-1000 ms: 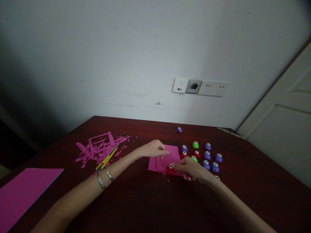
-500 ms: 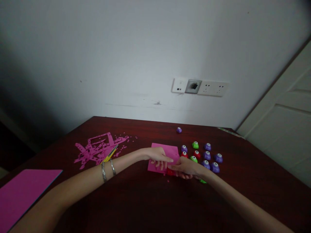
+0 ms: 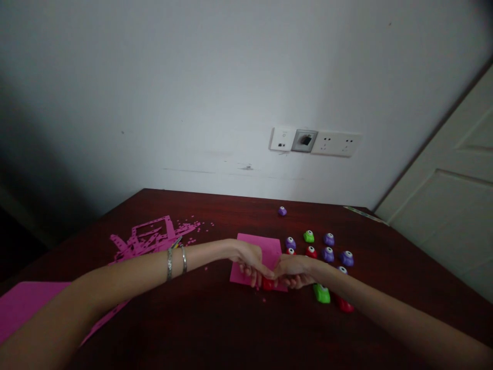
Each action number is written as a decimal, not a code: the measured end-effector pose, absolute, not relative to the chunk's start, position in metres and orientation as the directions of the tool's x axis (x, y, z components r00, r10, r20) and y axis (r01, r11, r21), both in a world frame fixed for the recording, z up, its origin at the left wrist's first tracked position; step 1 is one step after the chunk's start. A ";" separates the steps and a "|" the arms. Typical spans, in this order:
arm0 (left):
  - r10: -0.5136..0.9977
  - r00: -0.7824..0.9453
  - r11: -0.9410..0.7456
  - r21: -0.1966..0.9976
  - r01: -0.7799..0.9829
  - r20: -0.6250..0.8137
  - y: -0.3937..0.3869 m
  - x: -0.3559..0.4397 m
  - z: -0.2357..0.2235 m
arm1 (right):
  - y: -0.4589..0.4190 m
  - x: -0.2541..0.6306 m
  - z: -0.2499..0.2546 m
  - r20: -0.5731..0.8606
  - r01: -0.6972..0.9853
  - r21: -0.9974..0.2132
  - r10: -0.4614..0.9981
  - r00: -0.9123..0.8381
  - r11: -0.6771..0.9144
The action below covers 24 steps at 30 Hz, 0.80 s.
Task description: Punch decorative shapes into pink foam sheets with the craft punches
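Note:
A red craft punch [image 3: 268, 284] sits at the near edge of a pink sheet [image 3: 271, 248], partly covered by my fingers. My left hand [image 3: 249, 258] is closed, its thumb reaching onto the top of the punch and its fingers curled over the sheet's near part. From the other side, my right hand [image 3: 295, 270] grips the same punch, with both thumbs meeting over it. Small pink bits lie just in front. Close to my right wrist are a green punch [image 3: 321, 293] and another red punch [image 3: 345, 304], partly hidden by the forearm.
Several purple, red and green punches stand to the right, including a purple punch [image 3: 327, 254]. Left lie pink cut scraps [image 3: 169, 226], a yellow cutter [image 3: 176, 242] partly behind my arm, and a larger pink sheet [image 3: 26, 303]. A wall with sockets [image 3: 335, 144] rises behind the table.
My left thumb has moved right and down onto the red punch, meeting the right thumb. Both hands sit slightly lower in view, and my left forearm now covers more of the cutter.

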<state>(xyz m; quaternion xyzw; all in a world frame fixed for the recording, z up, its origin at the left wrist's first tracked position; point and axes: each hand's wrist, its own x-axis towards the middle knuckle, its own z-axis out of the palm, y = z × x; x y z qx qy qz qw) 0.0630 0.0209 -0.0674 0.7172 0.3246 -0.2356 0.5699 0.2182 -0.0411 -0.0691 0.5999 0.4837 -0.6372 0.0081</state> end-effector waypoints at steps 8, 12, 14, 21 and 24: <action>0.235 0.666 -0.098 0.664 0.741 -0.708 0.020 0.063 -0.075 | -0.031 0.222 -0.079 -0.782 0.566 -0.611 0.531 -0.326 -0.553; 0.263 0.667 -0.112 0.665 0.738 -0.697 0.019 0.064 -0.077 | -0.028 0.222 -0.082 -0.784 0.563 -0.613 0.520 -0.340 -0.555; 0.262 0.661 -0.114 0.657 0.745 -0.704 0.019 0.065 -0.076 | -0.028 0.222 -0.081 -0.782 0.561 -0.615 0.518 -0.346 -0.554; 0.267 0.638 -0.102 0.637 0.764 -0.722 0.021 0.068 -0.079 | -0.030 0.221 -0.078 -0.759 0.538 -0.647 0.527 -0.383 -0.540; 0.243 0.646 -0.083 0.648 0.757 -0.723 0.023 0.068 -0.084 | -0.030 0.221 -0.080 -0.746 0.533 -0.662 0.537 -0.394 -0.527</action>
